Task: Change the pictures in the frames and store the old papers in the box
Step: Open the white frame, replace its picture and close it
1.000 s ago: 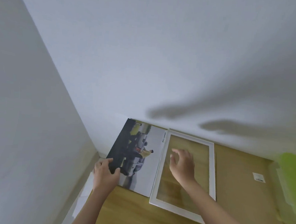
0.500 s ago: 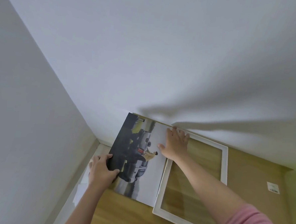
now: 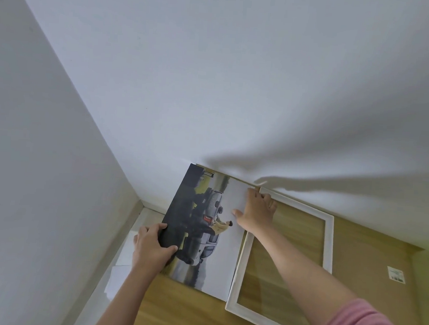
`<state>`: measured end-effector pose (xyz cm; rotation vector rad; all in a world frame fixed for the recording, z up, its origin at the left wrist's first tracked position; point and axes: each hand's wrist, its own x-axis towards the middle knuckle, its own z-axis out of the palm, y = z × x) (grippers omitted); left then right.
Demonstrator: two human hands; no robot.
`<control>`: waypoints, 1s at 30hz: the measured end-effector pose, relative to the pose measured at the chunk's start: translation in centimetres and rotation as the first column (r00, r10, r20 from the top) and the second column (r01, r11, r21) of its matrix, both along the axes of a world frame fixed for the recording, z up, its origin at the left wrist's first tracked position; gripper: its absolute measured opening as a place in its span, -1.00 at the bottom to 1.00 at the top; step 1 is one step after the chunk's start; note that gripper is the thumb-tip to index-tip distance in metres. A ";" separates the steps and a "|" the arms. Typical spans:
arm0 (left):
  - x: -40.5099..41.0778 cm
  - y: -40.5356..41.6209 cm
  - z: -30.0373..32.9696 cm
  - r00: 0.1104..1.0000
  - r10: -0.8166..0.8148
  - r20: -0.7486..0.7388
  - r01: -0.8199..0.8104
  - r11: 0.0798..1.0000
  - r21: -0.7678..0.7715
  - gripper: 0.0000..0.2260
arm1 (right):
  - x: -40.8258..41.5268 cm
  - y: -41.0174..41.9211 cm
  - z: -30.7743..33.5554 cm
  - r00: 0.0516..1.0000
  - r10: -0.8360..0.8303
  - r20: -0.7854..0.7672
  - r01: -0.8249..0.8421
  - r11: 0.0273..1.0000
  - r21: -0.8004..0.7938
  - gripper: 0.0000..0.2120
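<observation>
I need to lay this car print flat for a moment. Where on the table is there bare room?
Bare wood lies near the front edge of the table, below the car print and left of the white frame. Another free strip runs right of the frame up to a small label. The far corner by the wall is crowded: left hand, right hand, print and frame.

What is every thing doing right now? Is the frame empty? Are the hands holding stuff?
White rectangular picture frame: empty, flat on the wooden table.
Car picture print: out of the frame, beside it, left edge lifted.
Left hand: gripping the print's left edge.
Right hand: grasping the print's far right corner.
Brown backing board: lying flat.
</observation>
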<state>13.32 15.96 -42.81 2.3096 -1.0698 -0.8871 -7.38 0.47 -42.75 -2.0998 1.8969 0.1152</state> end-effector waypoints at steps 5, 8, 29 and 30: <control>0.1 0.0 -0.2 1.000 0.002 -0.007 -0.002 1.000 -0.020 -0.46 | 0.1 0.5 0.2 0.999 -0.014 0.039 0.014 1.000 -0.006 -0.47; 0.1 0.0 -0.3 1.000 -0.006 -0.004 0.005 1.000 -0.021 -0.47 | 0.2 0.8 0.2 0.997 -0.033 0.071 0.035 0.999 -0.025 -0.49; 3.0 -0.3 6.3 0.991 0.034 -0.127 -0.075 0.938 -0.337 -0.75 | 2.0 1.9 5.0 0.555 -0.138 0.821 0.391 0.914 -0.111 -0.59; 3.1 -0.3 7.0 0.985 0.026 -0.170 -0.083 0.937 -0.339 -0.76 | 1.6 1.9 5.4 0.540 -0.142 0.830 0.409 0.906 -0.111 -0.60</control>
